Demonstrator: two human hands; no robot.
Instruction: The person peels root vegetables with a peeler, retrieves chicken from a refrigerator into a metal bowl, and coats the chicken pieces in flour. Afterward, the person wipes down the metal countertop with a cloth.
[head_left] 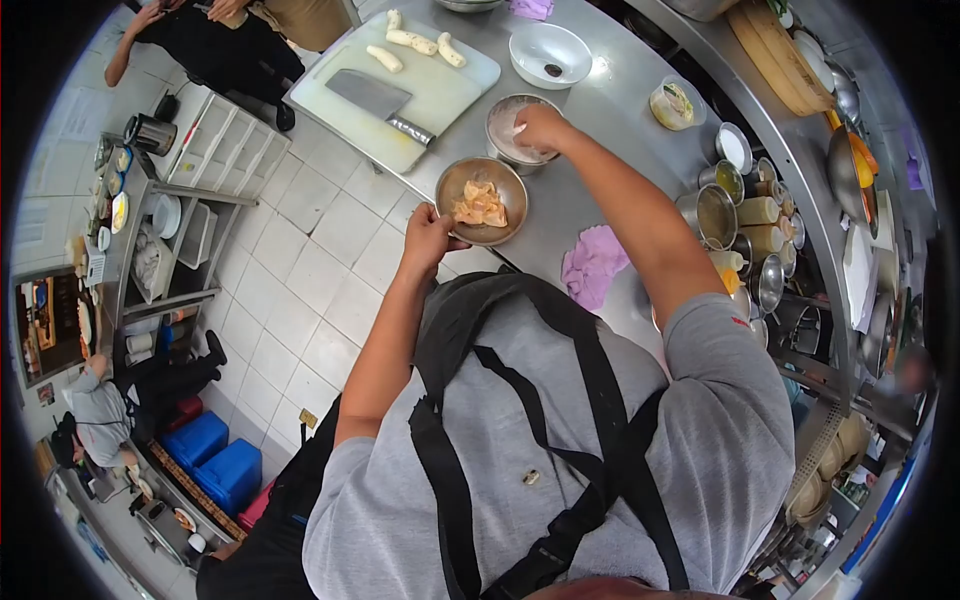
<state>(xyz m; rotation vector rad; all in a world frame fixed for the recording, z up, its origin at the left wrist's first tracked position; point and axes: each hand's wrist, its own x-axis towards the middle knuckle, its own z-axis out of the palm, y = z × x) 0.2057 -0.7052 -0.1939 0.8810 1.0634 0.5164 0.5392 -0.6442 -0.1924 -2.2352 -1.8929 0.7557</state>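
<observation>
My left hand (430,238) grips the rim of a metal bowl (518,212) near the counter's front edge. Pieces of raw-looking meat (481,204) lie in that bowl. Just beyond it stands a second metal bowl (494,128) with pale powder inside. My right hand (538,131) reaches into this second bowl, its fingers bent down at the powder; what they hold, if anything, is hidden. Behind the powder bowl is a white bowl (575,50) with something small and dark at its bottom.
A cutting board (465,82) holds a cleaver (368,92) and pale rolls (411,41). A purple cloth (592,265) lies on the counter near my body. Containers and bottles (758,211) crowd the right side. Other people (215,45) stand across the aisle.
</observation>
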